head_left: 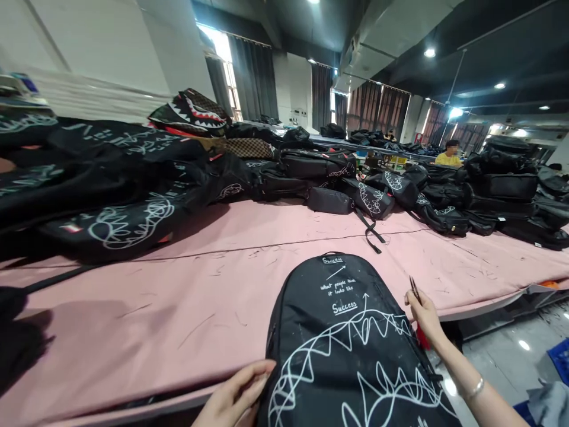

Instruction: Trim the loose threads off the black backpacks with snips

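A black backpack [342,344] with white scribbled teeth and the word "Success" lies face up on the near edge of the pink table [213,296]. My left hand [235,397] rests against the backpack's left side, fingers curved onto its edge. My right hand [424,314] is at the backpack's right side, fingers pinched round small dark thread snips [414,289] that point upward.
Piles of black backpacks [111,178] cover the left and far parts of the table, more stacked at the right [502,184]. A loose strap [371,231] lies mid-table. Thread scraps dot the pink cover. A person in yellow [448,155] sits far back. Grey floor [502,356] lies to the right.
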Demonstrator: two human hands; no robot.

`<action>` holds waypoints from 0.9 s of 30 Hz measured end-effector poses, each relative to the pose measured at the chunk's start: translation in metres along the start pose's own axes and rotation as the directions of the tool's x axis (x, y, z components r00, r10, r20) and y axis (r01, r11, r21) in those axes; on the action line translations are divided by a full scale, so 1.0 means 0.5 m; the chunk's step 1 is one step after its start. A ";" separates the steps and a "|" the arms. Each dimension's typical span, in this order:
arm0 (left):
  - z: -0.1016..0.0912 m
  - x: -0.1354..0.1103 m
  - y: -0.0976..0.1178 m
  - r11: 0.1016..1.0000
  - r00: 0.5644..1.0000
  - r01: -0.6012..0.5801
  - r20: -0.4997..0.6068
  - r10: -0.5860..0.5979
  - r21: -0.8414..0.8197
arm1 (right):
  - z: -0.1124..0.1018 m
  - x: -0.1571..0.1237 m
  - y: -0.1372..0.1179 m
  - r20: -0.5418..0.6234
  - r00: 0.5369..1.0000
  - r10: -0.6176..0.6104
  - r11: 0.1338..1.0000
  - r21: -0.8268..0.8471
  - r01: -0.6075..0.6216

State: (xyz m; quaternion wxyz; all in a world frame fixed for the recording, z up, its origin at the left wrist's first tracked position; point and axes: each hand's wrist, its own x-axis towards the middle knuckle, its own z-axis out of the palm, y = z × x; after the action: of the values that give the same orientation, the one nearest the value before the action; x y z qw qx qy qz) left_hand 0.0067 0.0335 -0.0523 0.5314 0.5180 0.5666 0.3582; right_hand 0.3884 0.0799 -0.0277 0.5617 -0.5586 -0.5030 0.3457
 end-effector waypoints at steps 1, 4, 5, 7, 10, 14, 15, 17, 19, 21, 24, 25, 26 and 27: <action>0.002 0.003 0.006 1.000 0.999 -0.010 0.049 0.011 -0.027 | 0.010 -0.016 -0.028 0.077 0.991 -0.111 0.988 -0.100 0.118; 0.005 0.006 0.025 0.995 0.983 -0.053 0.173 0.068 -0.088 | 0.070 -0.085 -0.107 0.457 0.784 -0.419 0.756 -0.302 0.580; 0.005 0.005 0.032 0.994 0.977 -0.069 0.195 0.085 -0.085 | 0.097 -0.111 -0.124 0.563 0.668 -0.487 0.641 -0.289 0.711; 0.006 0.000 0.045 0.993 0.971 -0.108 0.211 0.114 -0.037 | 0.157 -0.157 -0.136 0.722 0.425 -0.547 0.451 -0.174 0.876; 0.008 -0.008 0.056 0.987 0.975 -0.145 0.181 0.130 0.071 | 0.240 -0.201 -0.096 0.785 0.096 -0.612 0.208 0.043 0.977; 0.009 -0.016 0.034 0.960 0.977 -0.201 0.106 0.183 0.196 | 0.302 -0.220 -0.010 0.789 -0.024 -0.613 0.142 0.141 0.980; 0.009 -0.018 0.024 0.943 0.972 -0.232 0.082 0.218 0.240 | 0.309 -0.221 0.005 0.791 -0.016 -0.612 0.155 0.140 0.978; 0.005 -0.021 0.002 0.891 0.951 -0.298 0.027 0.308 0.343 | 0.313 -0.223 0.021 0.794 0.002 -0.608 0.180 0.135 0.974; -0.004 -0.022 -0.011 0.817 0.914 -0.350 -0.024 0.405 0.458 | 0.314 -0.228 0.026 0.800 0.033 -0.599 0.213 0.119 0.970; -0.016 -0.016 -0.010 0.755 0.868 -0.354 -0.107 0.486 0.552 | 0.316 -0.232 0.025 0.796 0.065 -0.601 0.242 0.104 0.965; -0.031 0.015 0.016 0.782 0.818 -0.257 -0.302 0.489 0.568 | 0.321 -0.237 0.020 0.780 0.059 -0.622 0.239 0.117 0.964; -0.033 0.032 0.025 0.812 0.810 -0.218 -0.364 0.460 0.541 | 0.323 -0.238 0.017 0.777 0.050 -0.627 0.235 0.128 0.964; -0.033 0.050 0.033 0.842 0.806 -0.183 -0.413 0.424 0.507 | 0.324 -0.239 0.014 0.775 0.045 -0.630 0.236 0.136 0.962; -0.031 0.069 0.038 0.870 0.808 -0.153 -0.448 0.384 0.469 | 0.324 -0.240 0.011 0.777 0.047 -0.627 0.243 0.138 0.960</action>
State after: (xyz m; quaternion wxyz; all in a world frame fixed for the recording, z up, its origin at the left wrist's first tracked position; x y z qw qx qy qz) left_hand -0.0011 0.0729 -0.0394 0.1767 0.5756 0.6713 0.4322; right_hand 0.2045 0.0121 -0.0754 0.2727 -0.0867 -0.9580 0.0189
